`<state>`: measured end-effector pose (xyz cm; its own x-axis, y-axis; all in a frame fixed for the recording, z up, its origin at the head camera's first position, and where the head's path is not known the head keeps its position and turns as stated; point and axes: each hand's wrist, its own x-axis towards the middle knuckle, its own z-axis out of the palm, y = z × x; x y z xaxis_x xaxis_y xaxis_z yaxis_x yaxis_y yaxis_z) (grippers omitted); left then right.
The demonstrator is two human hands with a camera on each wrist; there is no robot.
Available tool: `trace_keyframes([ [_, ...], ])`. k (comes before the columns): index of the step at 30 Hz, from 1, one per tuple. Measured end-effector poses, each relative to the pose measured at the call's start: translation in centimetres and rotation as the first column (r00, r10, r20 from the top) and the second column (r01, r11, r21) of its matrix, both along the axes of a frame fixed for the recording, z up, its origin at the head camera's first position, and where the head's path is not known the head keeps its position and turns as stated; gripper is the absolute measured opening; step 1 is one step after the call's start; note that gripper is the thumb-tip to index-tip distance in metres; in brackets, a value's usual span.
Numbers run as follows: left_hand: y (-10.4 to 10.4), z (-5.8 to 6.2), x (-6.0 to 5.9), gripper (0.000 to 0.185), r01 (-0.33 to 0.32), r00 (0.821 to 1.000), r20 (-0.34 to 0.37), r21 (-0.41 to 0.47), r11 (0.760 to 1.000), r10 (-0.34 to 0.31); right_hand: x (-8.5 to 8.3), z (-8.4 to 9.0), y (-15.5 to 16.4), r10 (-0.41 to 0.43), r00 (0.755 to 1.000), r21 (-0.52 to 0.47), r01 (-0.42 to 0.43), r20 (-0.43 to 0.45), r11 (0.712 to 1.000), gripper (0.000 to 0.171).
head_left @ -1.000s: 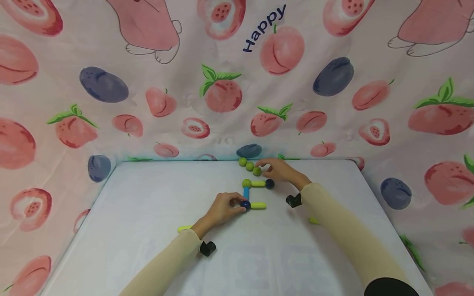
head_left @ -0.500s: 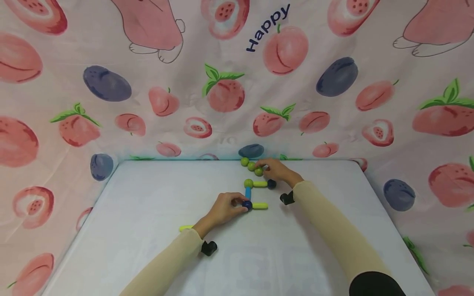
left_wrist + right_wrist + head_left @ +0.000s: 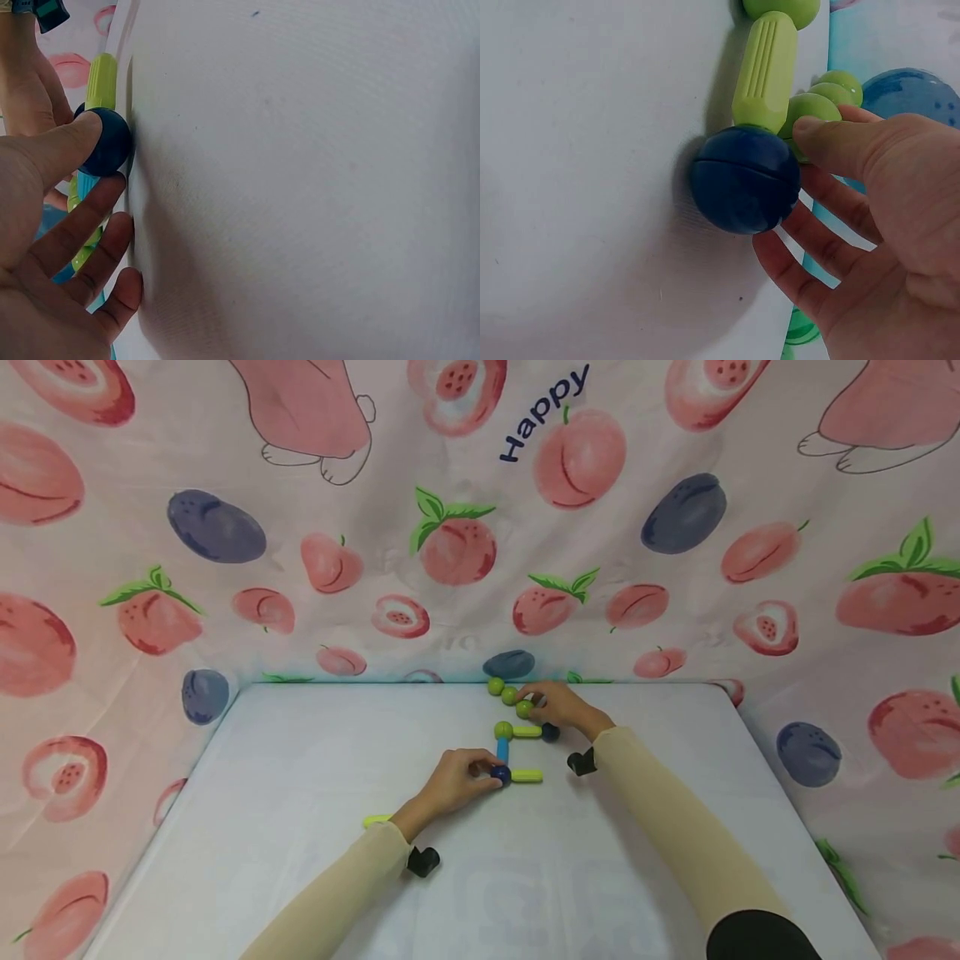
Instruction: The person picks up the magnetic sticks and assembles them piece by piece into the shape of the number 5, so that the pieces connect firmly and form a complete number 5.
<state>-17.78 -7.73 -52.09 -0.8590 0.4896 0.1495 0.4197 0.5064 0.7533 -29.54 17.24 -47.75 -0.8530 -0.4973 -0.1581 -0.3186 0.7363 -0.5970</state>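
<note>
- Left hand [image 3: 450, 781] on the white worktop [image 3: 300, 793], grip pinching the dark blue ball [image 3: 498, 773] joining blue stick [image 3: 502, 750] and yellow-green stick [image 3: 527, 776].
- Right hand [image 3: 561, 706], grip narrow, pinching a green ball [image 3: 524, 709] at the row's end, near the far edge.

— What couldn't you make out in the head view?
— The right hand [image 3: 561, 705] covered part of the nearest green ball [image 3: 524, 708], so its grip stayed unclear. The left sleeve [image 3: 352, 881] hid most of a yellow-green rod [image 3: 374, 820].
— And the wrist views?
— In the left one the frame edge cut off the left hand [image 3: 45, 247], which also hid much of the blue rod [image 3: 85, 184]. In the right one the top edge clipped a green ball [image 3: 781, 7] — only its lower half showed.
</note>
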Motion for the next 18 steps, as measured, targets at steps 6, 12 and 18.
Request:
trace_keyframes([
  [6,0.01,-0.02,-0.08,0.027,-0.004,1.000,0.019,-0.005,1.000,0.004,-0.28,-0.48,0.07,-0.020,1.000,-0.025,0.021,0.020,0.999,0.035],
  [12,0.06,0.15,-0.08,0.027,-0.007,1.000,0.020,-0.012,1.000,0.007,-0.20,-0.63,-0.02,-0.033,0.999,-0.033,0.034,0.023,0.999,0.035],
  [18,0.16,0.36,-0.03,0.027,-0.009,0.999,0.041,-0.021,1.000,0.010,0.09,-0.09,0.32,-0.020,1.000,-0.016,0.020,-0.015,1.000,0.034],
])
